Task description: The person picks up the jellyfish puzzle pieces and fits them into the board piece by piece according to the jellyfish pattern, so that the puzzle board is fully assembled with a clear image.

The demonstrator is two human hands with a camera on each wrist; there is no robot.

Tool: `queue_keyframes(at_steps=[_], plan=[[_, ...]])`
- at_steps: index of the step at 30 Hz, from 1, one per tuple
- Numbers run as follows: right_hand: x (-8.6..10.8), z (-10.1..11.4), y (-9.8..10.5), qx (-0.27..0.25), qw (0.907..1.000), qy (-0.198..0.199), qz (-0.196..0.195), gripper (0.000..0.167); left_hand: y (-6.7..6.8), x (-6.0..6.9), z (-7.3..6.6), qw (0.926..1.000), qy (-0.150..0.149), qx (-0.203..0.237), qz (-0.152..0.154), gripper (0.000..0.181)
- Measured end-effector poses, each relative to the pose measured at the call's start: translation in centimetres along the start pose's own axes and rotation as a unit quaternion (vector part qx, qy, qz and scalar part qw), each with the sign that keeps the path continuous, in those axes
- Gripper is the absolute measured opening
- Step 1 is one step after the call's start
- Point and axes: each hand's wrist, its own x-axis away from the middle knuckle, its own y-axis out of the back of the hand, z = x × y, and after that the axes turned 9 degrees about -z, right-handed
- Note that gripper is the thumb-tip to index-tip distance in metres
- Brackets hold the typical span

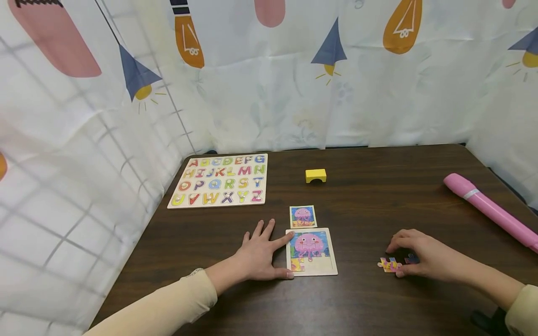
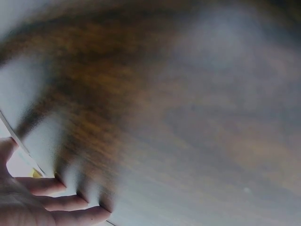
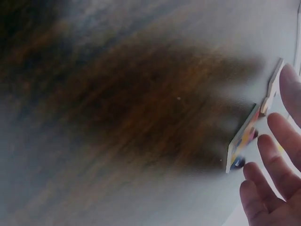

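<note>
My left hand (image 1: 262,254) lies spread on the table, with its thumb and index finger touching the left edge of a jigsaw tray (image 1: 332,261). Assembled pieces in the tray form a pink jellyfish (image 1: 308,243), and bare wood shows at its lower right. My right hand (image 1: 424,254) is bent loosely over loose jigsaw pieces (image 1: 388,265) to the right, its thumb beside them. A darker piece (image 1: 412,259) is partly hidden under that hand. In the right wrist view, a colourful jigsaw piece (image 3: 242,139) stands out near the relaxed fingers (image 3: 277,162).
Just behind the tray lies a small jellyfish picture card (image 1: 303,216). A wooden alphabet board (image 1: 220,181) sits at the back left, and a yellow arch block (image 1: 315,175) at the back middle. A pink tube-like object (image 1: 489,207) lies along the right side.
</note>
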Motion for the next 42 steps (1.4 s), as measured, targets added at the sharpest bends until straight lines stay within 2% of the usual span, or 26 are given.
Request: queue_keyframes(at_steps=[9, 16, 20, 22, 24, 29, 33, 37, 42], plan=[[-0.2, 0.1, -0.7, 0.016, 0.9989, 0.03, -0.031, 0.038, -0.1, 0.0, 0.1, 1.0, 0.001, 0.004, 0.0, 0.093], [-0.4, 0.2, -0.5, 0.011, 0.9988, 0.038, -0.028, 0.038, -0.2, -0.1, 0.3, 1.0, -0.003, 0.006, -0.002, 0.093], [-0.7, 0.6, -0.3, 0.004, 0.9994, 0.026, -0.024, 0.035, -0.2, -0.2, 0.3, 1.0, -0.002, 0.005, -0.002, 0.093], [-1.0, 0.9, -0.1, -0.007, 0.9998, 0.006, -0.015, 0.032, -0.1, -0.2, 0.3, 1.0, -0.002, 0.004, -0.002, 0.093], [-1.3, 1.2, 0.0, -0.044, 0.9987, -0.026, 0.003, 0.027, -0.1, -0.2, 0.3, 1.0, -0.002, 0.004, -0.002, 0.093], [-2.1, 2.1, 0.3, -0.135, 0.986, -0.095, 0.025, 0.022, -0.2, -0.1, 0.3, 1.0, -0.003, 0.004, -0.001, 0.092], [-2.8, 2.7, 0.2, -0.173, 0.9773, -0.122, 0.005, 0.024, -0.3, -0.2, 0.2, 1.0, -0.003, 0.004, 0.0, 0.092], [-3.8, 3.4, -0.1, -0.248, 0.9555, -0.16, 0.002, 0.028, -0.2, -0.2, 0.2, 1.0, -0.001, 0.004, 0.0, 0.093], [-5.3, 4.4, -0.6, -0.298, 0.9315, -0.208, 0.01, 0.034, -0.3, -0.2, 0.2, 1.0, -0.002, 0.005, -0.001, 0.093]])
